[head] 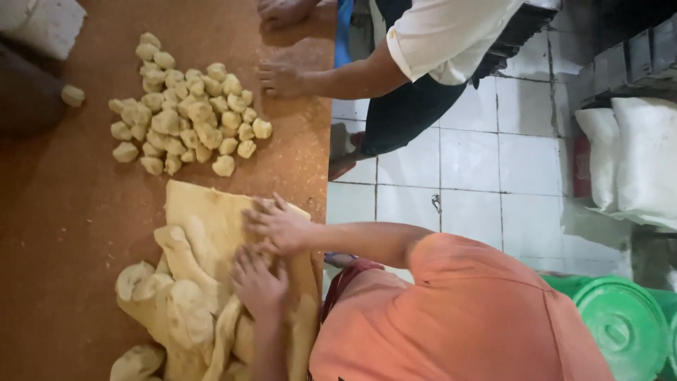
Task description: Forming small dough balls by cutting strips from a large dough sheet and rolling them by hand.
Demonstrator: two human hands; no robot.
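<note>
Here, both hands (271, 250) flat on dough (204, 226)

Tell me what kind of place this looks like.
Probably a bakery or food workshop. Both hands, left hand and right hand, press a big dough slab on a brown table, beside a pile of dough pieces. White sacks sit on the tiled floor.

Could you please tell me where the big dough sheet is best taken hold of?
Probably by its thin, flat edge facing the heap of small dough pieces, coming from that side: there the dough sheet lies single and bare, whereas two hands press its middle and the opposite end is folded into lumps.
</note>
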